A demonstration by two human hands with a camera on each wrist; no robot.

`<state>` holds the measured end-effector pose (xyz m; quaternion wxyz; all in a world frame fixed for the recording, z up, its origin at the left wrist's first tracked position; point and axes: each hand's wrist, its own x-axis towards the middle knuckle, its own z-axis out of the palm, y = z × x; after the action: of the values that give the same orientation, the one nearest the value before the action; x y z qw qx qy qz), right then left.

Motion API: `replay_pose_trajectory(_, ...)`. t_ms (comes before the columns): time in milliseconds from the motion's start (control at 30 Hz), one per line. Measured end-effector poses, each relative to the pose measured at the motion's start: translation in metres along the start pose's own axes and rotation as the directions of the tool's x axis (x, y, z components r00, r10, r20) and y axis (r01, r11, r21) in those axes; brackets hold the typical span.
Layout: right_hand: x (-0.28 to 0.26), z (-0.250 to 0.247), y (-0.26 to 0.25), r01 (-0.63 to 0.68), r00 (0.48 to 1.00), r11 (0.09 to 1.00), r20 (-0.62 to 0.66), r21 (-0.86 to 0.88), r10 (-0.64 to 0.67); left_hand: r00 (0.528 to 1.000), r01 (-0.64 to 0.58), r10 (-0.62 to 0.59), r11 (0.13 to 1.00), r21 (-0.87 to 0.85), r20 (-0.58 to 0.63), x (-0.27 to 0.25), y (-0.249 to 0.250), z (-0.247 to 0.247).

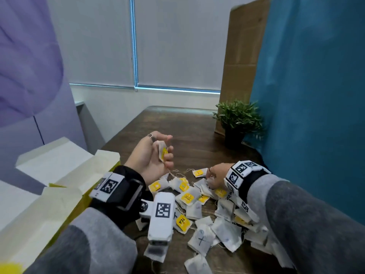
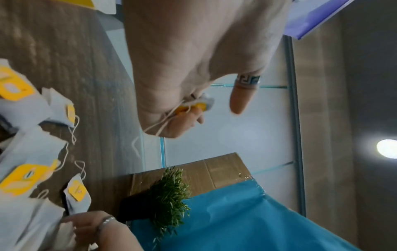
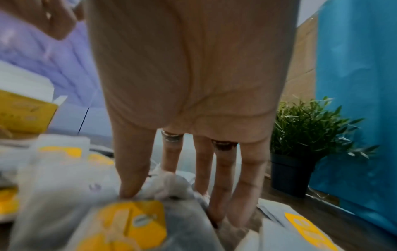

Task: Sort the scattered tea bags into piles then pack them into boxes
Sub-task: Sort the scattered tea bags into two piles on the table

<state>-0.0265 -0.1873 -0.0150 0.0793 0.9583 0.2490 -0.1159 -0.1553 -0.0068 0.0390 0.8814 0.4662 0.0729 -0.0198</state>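
Note:
Several tea bags point(image 1: 197, 206), white, some with yellow tags and some pen-marked, lie scattered on the dark wooden table point(image 1: 187, 125). My left hand point(image 1: 168, 147) is raised palm-up above the heap and grips one yellow-tagged tea bag point(image 1: 162, 149), its string hanging down. In the left wrist view that tea bag point(image 2: 194, 106) sits pinched in the curled left hand point(image 2: 206, 110). My right hand point(image 1: 211, 179) is down on the far edge of the heap. In the right wrist view its thumb and fingers point(image 3: 225, 186) close round a bunched white tea bag point(image 3: 171, 181).
Two open yellow boxes point(image 1: 59, 169) with cream flaps stand at the left, one nearer point(image 1: 39, 214). A potted plant point(image 1: 238, 119) stands at the back right before a cardboard panel point(image 1: 243, 56) and a blue cloth point(image 1: 316, 95). Bare tabletop lies beyond the heap.

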Motion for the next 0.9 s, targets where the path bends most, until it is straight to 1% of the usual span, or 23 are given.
replay_pose_trajectory(67, 0.003, 0.006, 0.000, -0.010, 0.999, 1.000, -0.031, -0.016, 0.010, 0.999, 0.039, -0.037, 0.993, -0.113, 0.022, 0.002, -0.003, -0.007)
replay_pose_trajectory(133, 0.003, 0.004, 0.003, -0.028, 0.997, 0.999, -0.069, 0.040, 0.031, 0.996, 0.077, -0.066, 0.972, -0.221, 0.053, 0.005, -0.008, -0.015)
replay_pose_trajectory(167, 0.002, 0.001, 0.007, -0.039, 0.994, 0.994, -0.100, 0.100, 0.049, 0.995, 0.091, -0.075, 0.962, -0.256, 0.071, 0.006, -0.012, -0.018)
replay_pose_trajectory(233, -0.005, -0.008, 0.016, -0.035, 0.981, 0.969, -0.179, 0.245, 0.080, 0.992, 0.103, -0.079, 0.956, -0.275, 0.096, 0.007, -0.018, -0.024)
replay_pose_trajectory(267, -0.009, -0.014, 0.019, -0.003, 0.965, 0.945, -0.248, 0.328, 0.090, 0.992, 0.104, -0.081, 0.959, -0.263, 0.099, 0.009, -0.021, -0.027)
replay_pose_trajectory(300, -0.013, -0.018, 0.021, 0.040, 0.946, 0.900, -0.306, 0.435, 0.106, 0.992, 0.105, -0.085, 0.965, -0.242, 0.090, 0.011, -0.023, -0.028)
replay_pose_trajectory(333, -0.018, -0.023, 0.023, 0.094, 0.931, 0.818, -0.341, 0.567, 0.130, 0.994, 0.101, -0.088, 0.972, -0.214, 0.067, 0.011, -0.025, -0.026)
replay_pose_trajectory(367, -0.025, -0.027, 0.022, 0.146, 0.924, 0.688, -0.346, 0.711, 0.162, 0.996, 0.088, -0.083, 0.980, -0.179, 0.033, 0.013, -0.027, -0.025)
replay_pose_trajectory(400, -0.031, -0.031, 0.020, 0.193, 0.926, 0.530, -0.332, 0.826, 0.180, 0.997, 0.070, -0.071, 0.988, -0.141, -0.002, 0.015, -0.029, -0.023)
replay_pose_trajectory(433, -0.039, -0.035, 0.017, 0.216, 0.934, 0.391, -0.306, 0.895, 0.185, 0.998, 0.055, -0.059, 0.993, -0.104, -0.033, 0.017, -0.031, -0.022)
replay_pose_trajectory(467, -0.046, -0.038, 0.012, 0.220, 0.943, 0.294, -0.280, 0.930, 0.182, 0.997, 0.050, -0.054, 0.997, -0.066, -0.055, 0.019, -0.034, -0.021)
replay_pose_trajectory(533, -0.056, -0.042, 0.003, 0.223, 0.956, 0.175, -0.251, 0.959, 0.154, 0.994, 0.076, -0.075, 0.997, 0.020, -0.074, 0.020, -0.036, -0.022)
replay_pose_trajectory(600, -0.062, -0.041, -0.003, 0.205, 0.972, 0.090, -0.213, 0.975, 0.103, 0.994, 0.092, -0.089, 0.994, 0.054, -0.065, 0.018, -0.034, -0.027)
replay_pose_trajectory(667, -0.067, -0.038, -0.007, 0.175, 0.984, -0.006, -0.175, 0.985, 0.041, 0.995, 0.067, -0.066, 0.998, 0.012, -0.075, 0.017, -0.034, -0.031)
replay_pose_trajectory(733, -0.070, -0.035, -0.011, 0.185, 0.983, -0.120, -0.186, 0.975, 0.006, 0.995, 0.007, -0.005, 1.000, 0.014, -0.102, 0.016, -0.036, -0.031)
replay_pose_trajectory(767, -0.072, -0.033, -0.013, 0.213, 0.977, -0.149, -0.213, 0.965, 0.015, 0.992, -0.027, 0.033, 0.999, 0.047, -0.120, 0.016, -0.038, -0.031)
replay_pose_trajectory(800, -0.073, -0.031, -0.015, 0.266, 0.964, -0.140, -0.262, 0.954, 0.044, 0.989, -0.059, 0.070, 0.994, 0.089, -0.132, 0.015, -0.039, -0.029)
replay_pose_trajectory(833, -0.073, -0.029, -0.018, 0.334, 0.941, -0.093, -0.326, 0.938, 0.091, 0.983, -0.090, 0.110, 0.987, 0.136, -0.146, 0.015, -0.042, -0.027)
replay_pose_trajectory(867, -0.072, -0.026, -0.020, 0.406, 0.904, -0.004, -0.401, 0.914, 0.145, 0.976, -0.123, 0.152, 0.976, 0.181, -0.155, 0.014, -0.044, -0.026)
replay_pose_trajectory(900, -0.071, -0.023, -0.023, 0.470, 0.855, 0.107, -0.482, 0.876, 0.190, 0.969, -0.150, 0.187, 0.964, 0.220, -0.161, 0.014, -0.047, -0.026)
